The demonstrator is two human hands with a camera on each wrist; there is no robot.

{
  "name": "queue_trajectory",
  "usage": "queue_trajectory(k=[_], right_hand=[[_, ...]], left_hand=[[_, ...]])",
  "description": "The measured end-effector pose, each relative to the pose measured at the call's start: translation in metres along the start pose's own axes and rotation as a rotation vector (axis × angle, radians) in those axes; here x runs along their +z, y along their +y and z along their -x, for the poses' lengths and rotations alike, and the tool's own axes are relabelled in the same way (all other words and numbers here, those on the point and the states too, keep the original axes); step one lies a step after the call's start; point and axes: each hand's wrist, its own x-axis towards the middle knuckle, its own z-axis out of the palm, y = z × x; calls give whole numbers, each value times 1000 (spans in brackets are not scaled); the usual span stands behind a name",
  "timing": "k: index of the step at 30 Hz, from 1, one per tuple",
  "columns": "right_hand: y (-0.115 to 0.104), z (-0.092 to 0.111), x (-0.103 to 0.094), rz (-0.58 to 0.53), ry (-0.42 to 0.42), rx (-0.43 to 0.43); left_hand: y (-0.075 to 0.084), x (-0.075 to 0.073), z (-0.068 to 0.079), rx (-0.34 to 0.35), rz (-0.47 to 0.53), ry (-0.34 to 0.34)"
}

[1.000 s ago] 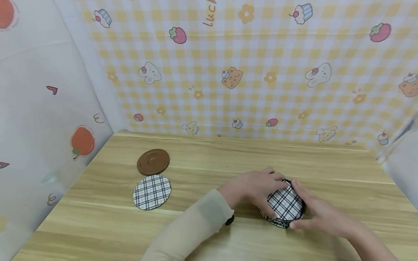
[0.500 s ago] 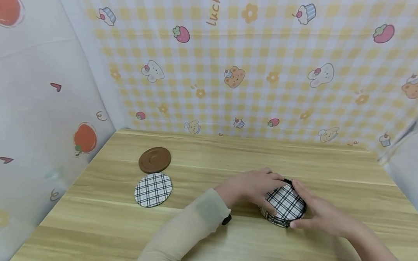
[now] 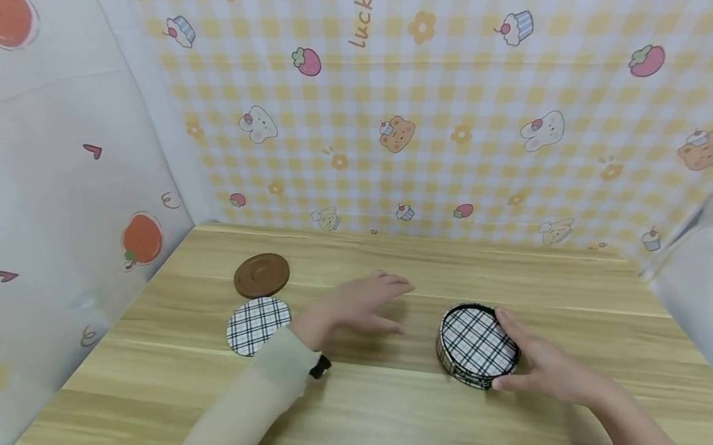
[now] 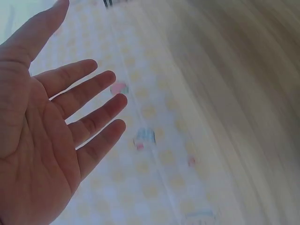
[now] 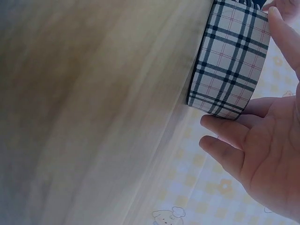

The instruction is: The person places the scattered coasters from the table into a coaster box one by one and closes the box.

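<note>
A round plaid box [image 3: 480, 342] in white and black stands on the table at the right of the head view. A matching plaid disc sits inside its black rim. My right hand [image 3: 551, 367] holds the box from the right, thumb at the near side and fingers at the far side. In the right wrist view the box's plaid side wall [image 5: 229, 61] shows between thumb and fingers. My left hand [image 3: 360, 306] is over the table left of the box, fingers stretched out and holding nothing. The left wrist view shows its bare palm [image 4: 37, 154].
At the left of the table lies a flat round plaid piece [image 3: 255, 323], partly behind the left sleeve [image 3: 262, 386]. Just beyond it lies a brown disc [image 3: 262, 275] with a ringed centre. A yellow-checked cloth [image 3: 339, 104] covers the back wall.
My left hand has let go of the plaid box and moved left, uncovering its top and left side. The right hand keeps its hold on the box.
</note>
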Motion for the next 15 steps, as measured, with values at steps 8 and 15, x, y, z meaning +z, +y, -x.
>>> queue_trajectory(k=[8,15], right_hand=[[-1,0,-2,22,-1,7],[-1,1,-2,23,-4,7]], left_hand=[[-30,-8,49,-79,72,103],[-51,-12,97,-180,87,157]])
